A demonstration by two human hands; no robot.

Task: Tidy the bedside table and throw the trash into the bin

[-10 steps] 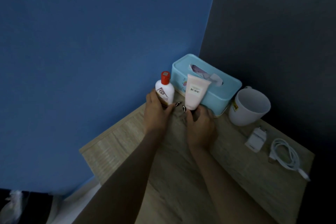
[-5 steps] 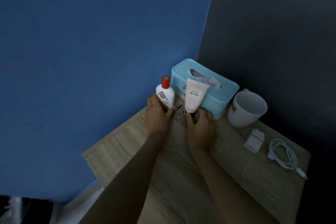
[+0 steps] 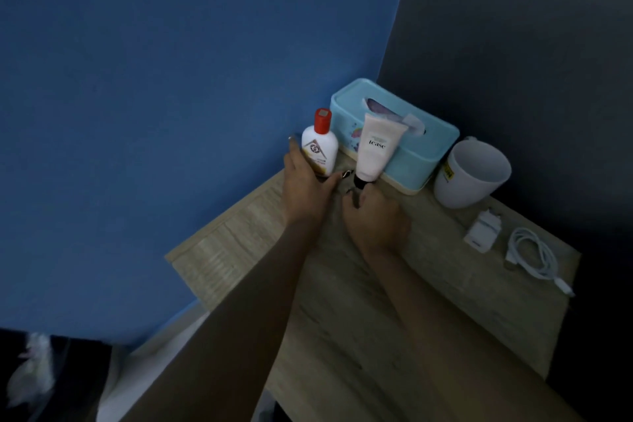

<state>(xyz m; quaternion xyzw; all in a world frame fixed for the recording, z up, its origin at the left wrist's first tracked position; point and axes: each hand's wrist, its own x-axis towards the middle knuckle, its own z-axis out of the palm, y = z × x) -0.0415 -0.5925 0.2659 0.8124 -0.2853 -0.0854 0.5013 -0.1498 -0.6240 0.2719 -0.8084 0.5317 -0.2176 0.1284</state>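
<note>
Left hand (image 3: 303, 188) grips a white bottle (image 3: 318, 151); right hand (image 3: 375, 216), at its 3 o'clock, pinches a tube (image 3: 376, 149) upright on the table (image 3: 376, 319).

Dim, underexposed feed from my head camera, with a cool blue cast.

I see no clear light source. The blue wall (image 3: 171, 96) is the brightest area, while the dark wall (image 3: 513, 44) on the right and the lower corners sink to near black. The white mug (image 3: 471, 175) and cable (image 3: 534, 255) show up pale without glare. Shadows are soft. The tabletop (image 3: 394, 319) edges bow from wide-angle distortion, my forearms look smeared, and detail is grainy throughout.
</note>
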